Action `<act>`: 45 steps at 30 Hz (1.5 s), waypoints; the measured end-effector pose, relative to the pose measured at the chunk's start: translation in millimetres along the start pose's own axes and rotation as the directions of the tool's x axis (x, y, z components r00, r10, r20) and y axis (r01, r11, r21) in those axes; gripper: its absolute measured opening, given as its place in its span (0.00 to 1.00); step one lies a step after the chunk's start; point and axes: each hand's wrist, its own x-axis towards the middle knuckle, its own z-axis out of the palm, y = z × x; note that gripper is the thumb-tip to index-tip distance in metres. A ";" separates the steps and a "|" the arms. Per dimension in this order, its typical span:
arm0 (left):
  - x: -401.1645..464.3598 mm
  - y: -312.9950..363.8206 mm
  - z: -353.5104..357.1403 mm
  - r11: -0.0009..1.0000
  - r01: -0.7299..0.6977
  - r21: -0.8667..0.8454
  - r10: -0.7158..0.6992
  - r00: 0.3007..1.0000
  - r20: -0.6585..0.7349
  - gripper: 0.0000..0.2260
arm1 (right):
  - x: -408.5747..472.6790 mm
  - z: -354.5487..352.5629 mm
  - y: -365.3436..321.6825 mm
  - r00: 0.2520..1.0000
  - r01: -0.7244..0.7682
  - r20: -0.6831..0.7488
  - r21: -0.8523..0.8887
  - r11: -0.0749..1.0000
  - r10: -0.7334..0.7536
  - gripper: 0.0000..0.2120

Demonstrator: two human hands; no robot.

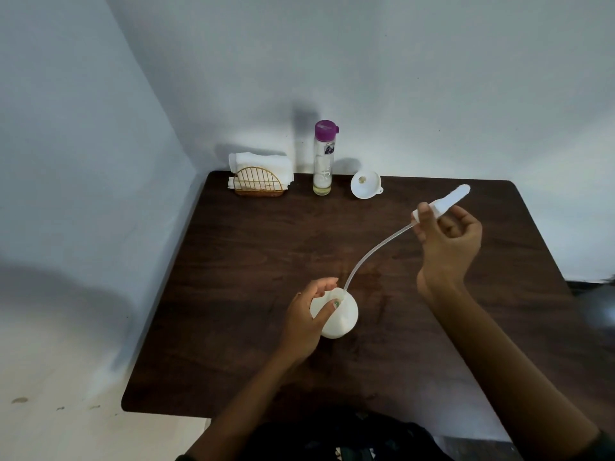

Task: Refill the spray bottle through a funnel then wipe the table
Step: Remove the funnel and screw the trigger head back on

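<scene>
A white spray bottle (342,319) stands near the middle of the dark wooden table (253,261), and my left hand (307,319) grips its shoulder from the left. My right hand (447,242) holds the white spray head (444,200) up to the right of the bottle. Its thin dip tube (372,251) curves down, its lower end at the bottle's mouth. A white funnel (366,184) lies at the back of the table. Left of the funnel stands a clear refill bottle (324,161) with a purple cap and a little pale liquid at the bottom.
A gold wire holder (259,184) with folded white cloths (263,163) sits at the table's back left corner, against the pale wall. The table's left edge borders a light floor.
</scene>
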 end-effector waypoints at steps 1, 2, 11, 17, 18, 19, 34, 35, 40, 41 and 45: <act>0.0 -0.8 0.3 1.000 0.000 0.001 0.000 1.000 -0.003 0.19 | -5.5 -0.4 3.9 0.999 0.038 0.019 -0.061 0.997 -0.037 0.22; 0.1 -1.7 0.5 1.000 0.002 0.007 -0.002 1.000 -0.004 0.20 | -11.9 -0.7 7.6 0.996 0.082 0.055 -0.128 0.988 -0.075 0.22; 5.1 -4.7 4.9 1.000 0.006 0.020 -0.005 0.999 -0.044 0.13 | -56.2 -24.6 53.8 0.805 0.341 0.588 -0.351 0.872 -0.078 0.20; 5.4 -13.3 7.9 0.997 0.033 0.074 -0.029 0.998 -0.061 0.15 | -52.6 -39.5 72.1 0.734 0.359 0.674 -0.490 0.794 0.083 0.16; 5.1 -14.1 7.3 0.996 0.025 0.085 -0.020 0.998 -0.065 0.15 | -51.8 -41.2 73.1 0.725 0.359 0.681 -0.498 0.789 0.100 0.16; 4.9 -14.7 6.8 0.996 0.023 0.091 -0.016 0.998 -0.068 0.16 | -51.3 -42.9 73.7 0.716 0.366 0.689 -0.505 0.781 0.110 0.16; 7.2 -30.3 4.2 0.976 -0.028 0.215 0.026 1.000 0.011 0.19 | -33.8 -44.8 75.4 0.509 0.532 0.832 -0.506 0.679 0.222 0.10; 6.9 -30.5 4.6 0.976 -0.027 0.217 0.027 1.000 0.006 0.19 | -33.3 -44.0 74.9 0.505 0.523 0.831 -0.510 0.683 0.233 0.10; 5.4 -30.8 4.3 0.983 -0.027 0.180 0.030 0.999 -0.012 0.19 | -30.4 -43.6 82.5 0.581 0.460 0.780 -0.550 0.697 0.233 0.11; 5.3 -31.0 4.1 0.984 -0.035 0.177 0.038 0.999 -0.013 0.18 | -30.2 -44.5 86.2 0.604 0.445 0.763 -0.563 0.696 0.231 0.10; 4.2 -35.1 5.0 0.982 -0.060 0.180 0.064 0.998 -0.014 0.17 | -36.5 -46.2 100.0 0.668 0.432 0.714 -0.602 0.672 0.211 0.12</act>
